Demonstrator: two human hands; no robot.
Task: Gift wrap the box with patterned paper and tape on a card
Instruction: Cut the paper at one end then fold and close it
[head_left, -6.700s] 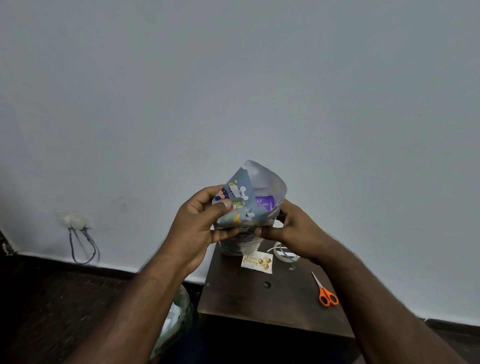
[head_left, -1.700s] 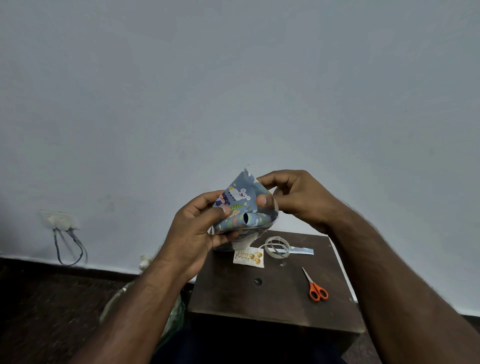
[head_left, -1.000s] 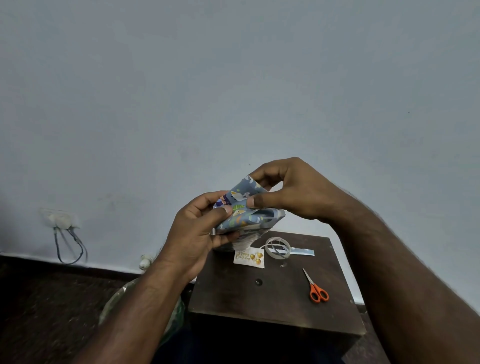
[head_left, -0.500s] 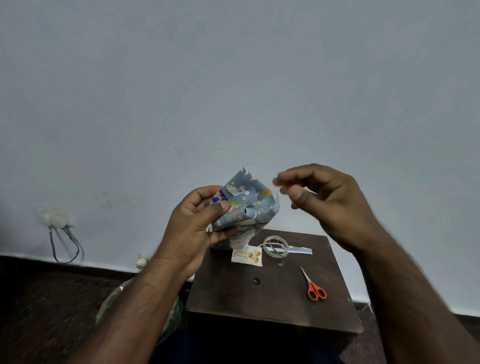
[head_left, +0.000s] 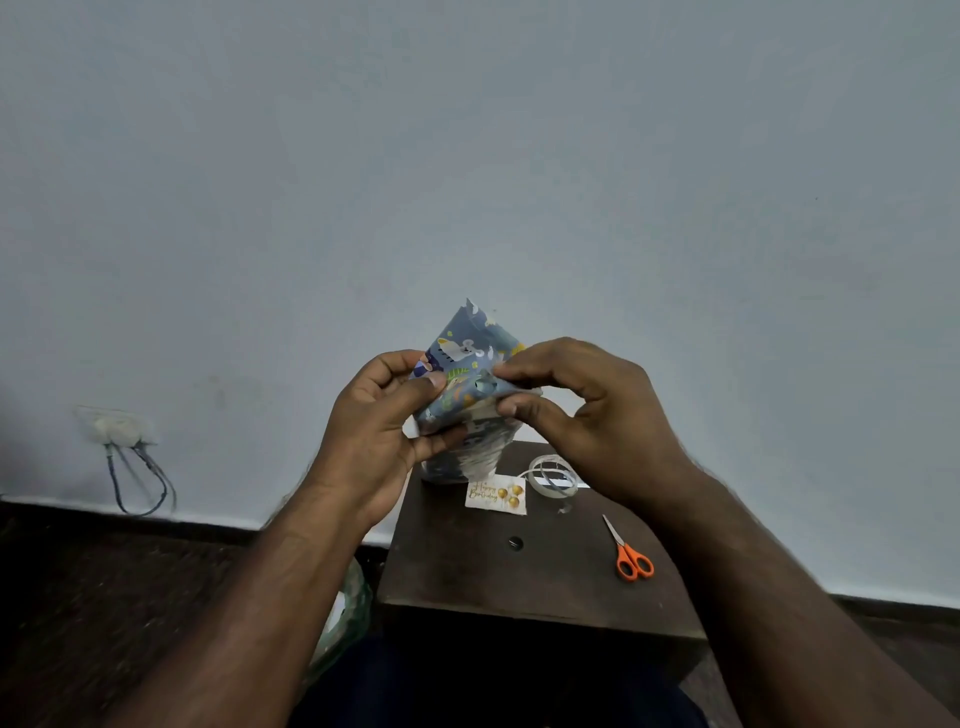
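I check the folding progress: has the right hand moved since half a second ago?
Yes. The right hand has moved left, back onto the wrapped box, pinching its paper.

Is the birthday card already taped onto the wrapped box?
No, the card lies on the table below the box.

Below your hands stands a small dark wooden table (head_left: 519, 587) – the birthday card (head_left: 496, 497) lies on it just under your left fingers, the tape roll (head_left: 551, 477) beneath your right palm, and the orange-handled scissors (head_left: 628, 553) beside your right forearm, nearer you
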